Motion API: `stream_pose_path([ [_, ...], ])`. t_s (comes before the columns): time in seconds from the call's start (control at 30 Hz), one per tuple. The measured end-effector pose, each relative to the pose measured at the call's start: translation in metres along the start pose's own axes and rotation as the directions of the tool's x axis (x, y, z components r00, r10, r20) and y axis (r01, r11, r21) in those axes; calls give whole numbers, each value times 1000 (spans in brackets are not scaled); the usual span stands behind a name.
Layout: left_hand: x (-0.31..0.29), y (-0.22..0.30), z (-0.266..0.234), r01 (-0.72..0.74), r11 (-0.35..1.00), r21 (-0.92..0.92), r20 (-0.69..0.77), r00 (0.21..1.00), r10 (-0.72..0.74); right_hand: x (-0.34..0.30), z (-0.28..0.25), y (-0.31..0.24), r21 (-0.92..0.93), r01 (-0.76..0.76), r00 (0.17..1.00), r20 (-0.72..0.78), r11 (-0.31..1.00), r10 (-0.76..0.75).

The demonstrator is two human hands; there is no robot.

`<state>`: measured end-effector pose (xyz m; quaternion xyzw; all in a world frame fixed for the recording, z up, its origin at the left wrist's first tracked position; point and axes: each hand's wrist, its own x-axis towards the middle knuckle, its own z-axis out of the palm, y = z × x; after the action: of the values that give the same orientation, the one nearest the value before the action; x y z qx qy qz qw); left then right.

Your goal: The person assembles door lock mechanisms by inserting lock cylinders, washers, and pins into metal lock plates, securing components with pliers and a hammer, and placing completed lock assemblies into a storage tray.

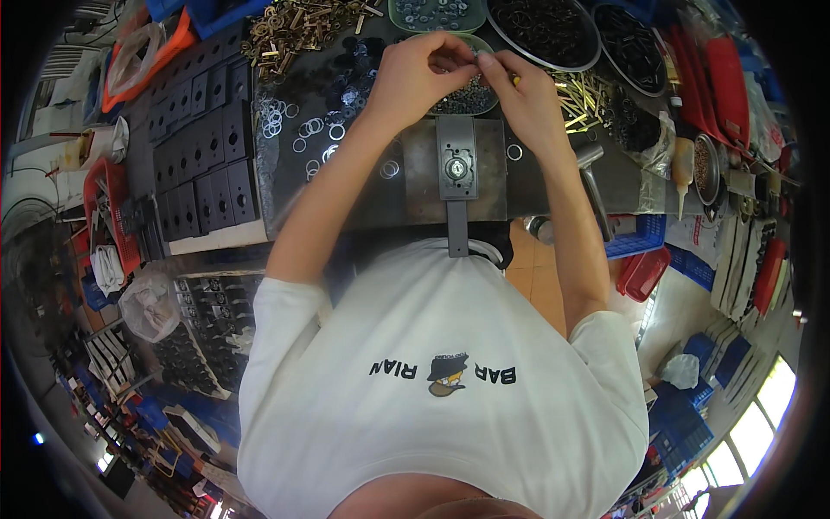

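Observation:
My left hand (pixel 415 73) and my right hand (pixel 523 91) meet above a green bowl of small metal parts (pixel 471 99) at the far side of the workbench. Their fingertips pinch together around a tiny part that is too small to make out. Just below the hands, a grey metal lock plate (pixel 456 169) with a round centre lies on a dark steel block (pixel 415 186). A metal lever handle (pixel 595 186) rests to its right.
Loose steel washers (pixel 298 130) and black rings scatter left of the block. Brass parts (pixel 298 30) pile at the back, with round trays of black rings (pixel 545 30) beside them. Stacked black plates (pixel 203 156) fill the left. Red trays (pixel 722 82) and blue crates (pixel 635 233) stand right.

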<state>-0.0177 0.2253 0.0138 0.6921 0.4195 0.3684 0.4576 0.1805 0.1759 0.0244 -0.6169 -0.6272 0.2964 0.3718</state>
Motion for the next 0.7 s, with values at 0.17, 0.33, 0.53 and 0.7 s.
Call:
stream_pose_path([
  [0.17,-15,8,-8,-5,999,-51,-38,999,3,1,5,-3,31,93,995,38,995,-94],
  [0.33,-27,9,-16,123,967,-225,-2,992,-126,0,4,-12,25,95,993,71,995,-97],
  [0.53,-31,2,-21,209,900,-383,87,978,-190,-2,7,-16,70,101,991,86,992,-107],
  [0.7,-33,-4,-24,249,831,-497,135,968,-209,-2,10,-20,150,94,991,82,984,-107],
])
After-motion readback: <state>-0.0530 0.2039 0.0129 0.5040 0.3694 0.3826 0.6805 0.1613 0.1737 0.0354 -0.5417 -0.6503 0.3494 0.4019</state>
